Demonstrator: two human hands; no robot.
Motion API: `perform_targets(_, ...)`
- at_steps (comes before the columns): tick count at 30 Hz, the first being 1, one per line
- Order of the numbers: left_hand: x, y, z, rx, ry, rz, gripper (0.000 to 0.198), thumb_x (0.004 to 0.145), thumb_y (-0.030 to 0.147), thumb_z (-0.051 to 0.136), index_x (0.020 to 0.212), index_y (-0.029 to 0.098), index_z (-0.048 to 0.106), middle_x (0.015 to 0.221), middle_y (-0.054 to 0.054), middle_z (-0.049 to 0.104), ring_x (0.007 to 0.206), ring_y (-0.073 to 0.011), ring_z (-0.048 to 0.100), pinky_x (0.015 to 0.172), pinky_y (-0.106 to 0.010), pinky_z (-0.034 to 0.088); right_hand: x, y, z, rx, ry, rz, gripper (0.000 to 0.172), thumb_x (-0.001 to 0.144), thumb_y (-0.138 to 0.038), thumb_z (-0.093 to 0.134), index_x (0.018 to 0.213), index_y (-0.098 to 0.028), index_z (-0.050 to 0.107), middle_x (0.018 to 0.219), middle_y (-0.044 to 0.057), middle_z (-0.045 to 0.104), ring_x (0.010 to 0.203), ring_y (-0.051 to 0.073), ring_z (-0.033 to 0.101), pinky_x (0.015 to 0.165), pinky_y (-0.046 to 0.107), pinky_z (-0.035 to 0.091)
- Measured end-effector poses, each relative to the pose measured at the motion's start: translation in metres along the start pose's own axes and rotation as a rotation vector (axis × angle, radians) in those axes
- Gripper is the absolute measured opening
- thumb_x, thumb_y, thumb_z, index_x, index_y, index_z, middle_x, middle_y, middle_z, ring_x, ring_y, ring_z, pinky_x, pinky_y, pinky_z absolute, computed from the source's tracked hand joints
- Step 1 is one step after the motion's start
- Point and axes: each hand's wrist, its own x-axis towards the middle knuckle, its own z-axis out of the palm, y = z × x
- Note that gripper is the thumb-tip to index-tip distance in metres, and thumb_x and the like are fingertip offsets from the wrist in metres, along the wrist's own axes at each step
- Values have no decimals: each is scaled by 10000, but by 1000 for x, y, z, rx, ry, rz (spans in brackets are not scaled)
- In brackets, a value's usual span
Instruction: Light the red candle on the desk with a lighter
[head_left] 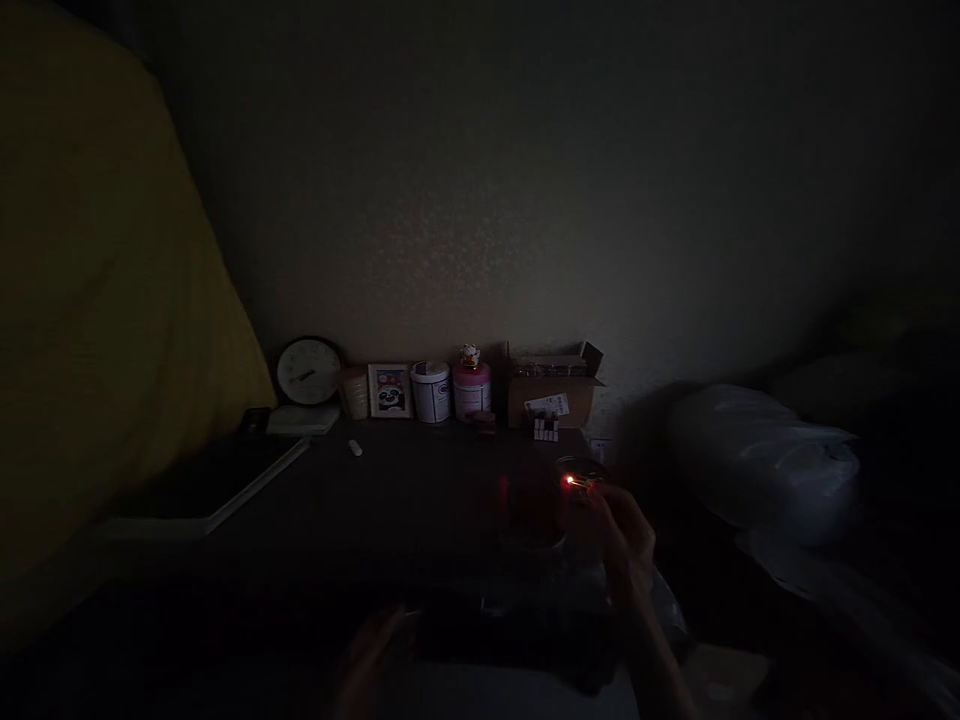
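Note:
In the dim light my right hand [628, 530] is closed, its fingertips pinching a thin match [580, 484] whose left end glows bright orange. Just behind the match lies the rim of a round dish [589, 463]. To the left of that hand, a dark reddish shape [529, 505] stands on the table, too dim to make out. My left hand [371, 645] is low in the view, at the near side of the table. It is dark and blurred, with a pale edge by its fingertips; what it holds, if anything, is unclear.
Along the wall stand a round clock [308, 371], a panda picture frame [391, 391], a white tub [431, 393], a pink-lidded tub [472, 395] bearing a figurine, and an open cardboard box [551, 390]. A small white object [355, 448] lies on the dark table [420, 480]. Plastic bags [757, 460] sit right.

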Motion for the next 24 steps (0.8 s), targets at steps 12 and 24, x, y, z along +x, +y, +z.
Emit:
perform_targets(12, -10, 9, 7, 15, -22, -10, 325, 502, 404, 810, 767, 241, 716, 1015, -70, 726, 1259, -357, 406, 1080, -467, 334, 4, 0, 1, -99, 6, 30, 366, 693, -498, 633, 877, -183, 659, 792, 47, 687, 719, 189, 616, 594, 268, 452)
perform_targets(24, -5, 4, -4, -8, -15, -76, 364, 509, 399, 810, 826, 254, 704, 1036, -66, 720, 1268, -361, 383, 1066, -496, 344, 8, 4, 8, -43, 60, 28, 387, 634, -515, 661, 816, -173, 652, 819, 56, 697, 780, 209, 628, 633, 279, 470)
